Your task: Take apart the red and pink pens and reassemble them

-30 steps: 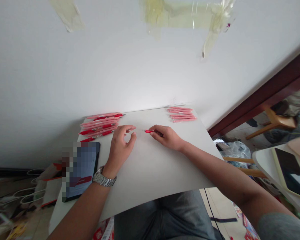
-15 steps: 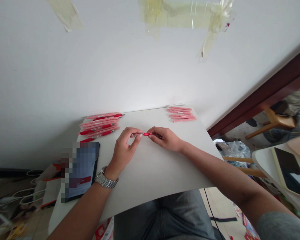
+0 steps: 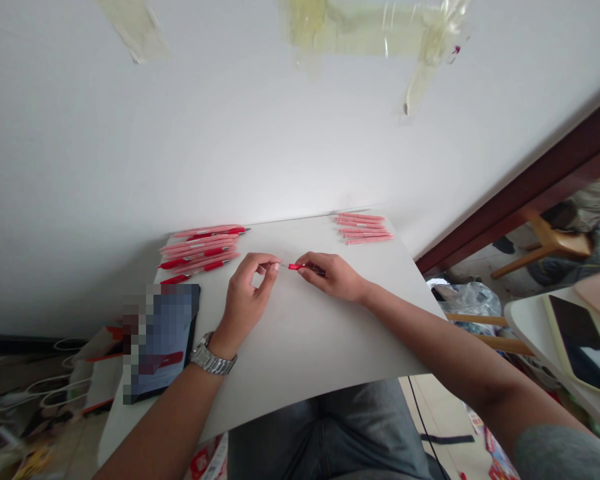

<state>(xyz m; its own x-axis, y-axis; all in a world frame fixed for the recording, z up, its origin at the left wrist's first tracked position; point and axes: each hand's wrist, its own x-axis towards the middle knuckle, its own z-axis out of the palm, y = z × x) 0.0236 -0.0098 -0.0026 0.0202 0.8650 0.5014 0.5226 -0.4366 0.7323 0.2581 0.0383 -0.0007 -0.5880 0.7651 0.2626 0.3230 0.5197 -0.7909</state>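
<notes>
My right hand [image 3: 333, 275] pinches a small red pen part [image 3: 296, 267] just above the white board [image 3: 305, 333]. My left hand [image 3: 247, 290], with a metal watch on its wrist, has its thumb and fingertips pinched at the thin tip sticking out of that part's left end. The two hands meet over the middle of the board. A pile of several red and pink pens [image 3: 200, 252] lies at the board's far left. A smaller row of pink pen barrels [image 3: 364, 229] lies at the far right.
The board rests on my lap against a white wall. A dark, partly blurred flat object [image 3: 160, 340] lies at the board's left edge. Cables and clutter cover the floor at left. A wooden stool, bags and a white table with a tablet [image 3: 580, 347] stand at right.
My left hand moved from open on the board to the red part and pinched its tip. My right hand kept hold of the part and shifted slightly.
</notes>
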